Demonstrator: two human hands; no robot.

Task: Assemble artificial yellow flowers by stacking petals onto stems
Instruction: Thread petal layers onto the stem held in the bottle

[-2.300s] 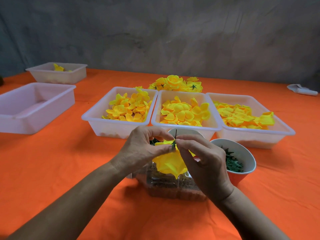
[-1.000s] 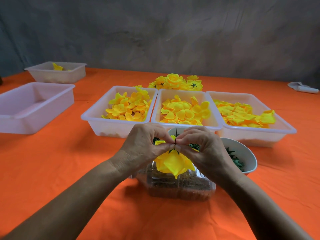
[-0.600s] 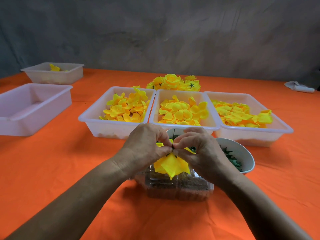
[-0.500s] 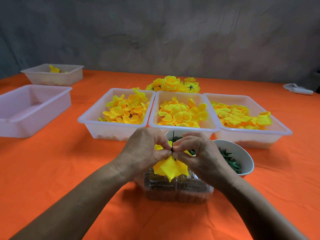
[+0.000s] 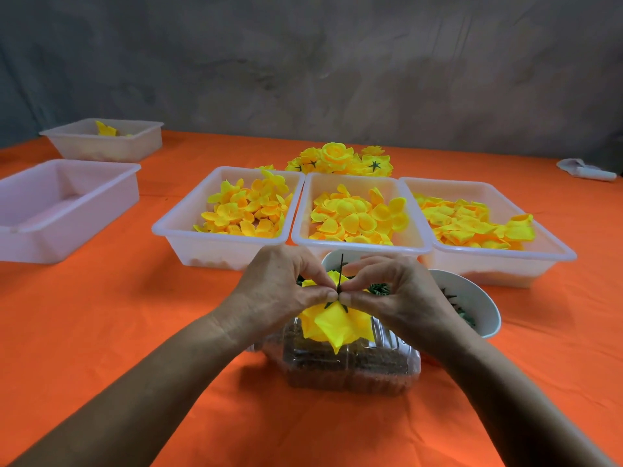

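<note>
A yellow flower (image 5: 335, 323) hangs head-down between my hands, its thin dark stem (image 5: 341, 271) pointing up and a small green star-shaped calyx at its base. My left hand (image 5: 276, 291) and my right hand (image 5: 401, 294) both pinch the flower at the stem, thumbs and forefingers meeting over the calyx. Three white trays hold loose yellow petals: left (image 5: 188, 227), middle (image 5: 414, 227), right (image 5: 553, 244). A pile of finished yellow flowers (image 5: 340, 161) lies behind them.
A clear plastic box (image 5: 350, 369) of dark parts sits under my hands. Two white bowls (image 5: 478, 298) with green pieces stand just behind and to the right. An empty tray (image 5: 50, 203) and another tray (image 5: 104, 143) stand far left. A white object (image 5: 586, 170) lies far right on the orange cloth.
My right hand has closed in on the stem beside my left. Both hands now press at the calyx, and the flower sits slightly lower over the clear box.
</note>
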